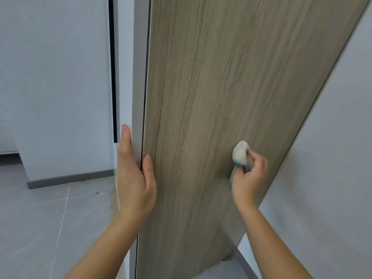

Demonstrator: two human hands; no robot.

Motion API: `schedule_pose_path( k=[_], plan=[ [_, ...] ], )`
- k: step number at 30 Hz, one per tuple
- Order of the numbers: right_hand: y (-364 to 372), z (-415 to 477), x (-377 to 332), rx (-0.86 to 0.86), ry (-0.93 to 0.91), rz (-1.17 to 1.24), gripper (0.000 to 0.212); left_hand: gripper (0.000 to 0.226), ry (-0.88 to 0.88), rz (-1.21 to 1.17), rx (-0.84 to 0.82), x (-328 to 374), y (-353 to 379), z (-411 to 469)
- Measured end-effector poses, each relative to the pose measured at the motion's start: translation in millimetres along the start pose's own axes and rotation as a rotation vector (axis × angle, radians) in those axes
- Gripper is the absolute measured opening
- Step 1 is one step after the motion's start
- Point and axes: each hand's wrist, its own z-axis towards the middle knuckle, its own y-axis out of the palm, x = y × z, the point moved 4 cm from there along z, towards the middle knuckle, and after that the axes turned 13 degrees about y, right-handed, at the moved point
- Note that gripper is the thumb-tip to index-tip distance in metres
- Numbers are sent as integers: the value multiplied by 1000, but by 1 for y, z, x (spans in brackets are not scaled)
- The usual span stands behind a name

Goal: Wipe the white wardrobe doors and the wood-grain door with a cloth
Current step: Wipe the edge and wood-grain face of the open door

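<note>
The wood-grain door (211, 77) fills the middle of the view, standing open with its pale edge (138, 77) toward me. My left hand (134, 174) clasps that edge, fingers on the far side and thumb on the wood-grain face. My right hand (248, 176) holds a bunched white cloth with a teal trim (240, 153) pressed against the door's face, low and to the right. The cloth and right hand look slightly blurred. No white wardrobe doors are clearly in view.
A white wall (54, 87) with a grey skirting board (70, 179) lies to the left, and a dark gap (113, 77) runs beside the door's edge. Grey floor tiles (40, 228) spread below. Another white wall (332, 158) stands at the right.
</note>
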Motion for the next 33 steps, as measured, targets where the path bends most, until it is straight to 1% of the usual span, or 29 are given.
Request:
schedule_pose_path(
  k=[3, 5, 9, 13, 17, 20, 21, 24, 26, 29, 33],
  plan=[
    [-16, 61, 36, 97, 253, -102, 43, 64, 10, 95, 63, -5, 5, 2],
    [-25, 94, 60, 136, 368, -183, 43, 64, 28, 117, 72, -8, 7, 0],
    [-37, 133, 86, 155, 417, -325, 40, 65, 63, 141, 96, -8, 7, 0],
    [-40, 149, 102, 182, 455, -429, 44, 65, 62, 155, 117, -10, 8, -3],
    [-37, 141, 108, 225, 431, -416, 45, 64, 59, 162, 126, -10, 9, -3],
    [-34, 116, 101, 212, 467, -378, 33, 63, 58, 164, 117, -9, 8, -2],
    [-32, 103, 97, 202, 470, -361, 31, 64, 57, 158, 107, -8, 8, -2],
    [-22, 50, 76, 162, 379, -225, 35, 64, 55, 109, 65, -6, 5, -2],
    [-13, 12, 57, 107, 286, -94, 35, 64, 53, 62, 32, -3, 3, -2],
    [3, -44, 27, 8, 204, 65, 36, 64, 58, 7, 18, 1, 1, -1],
    [25, -116, -12, -101, 6, 133, 50, 62, 60, -66, -13, -1, -2, -1]
  ],
)
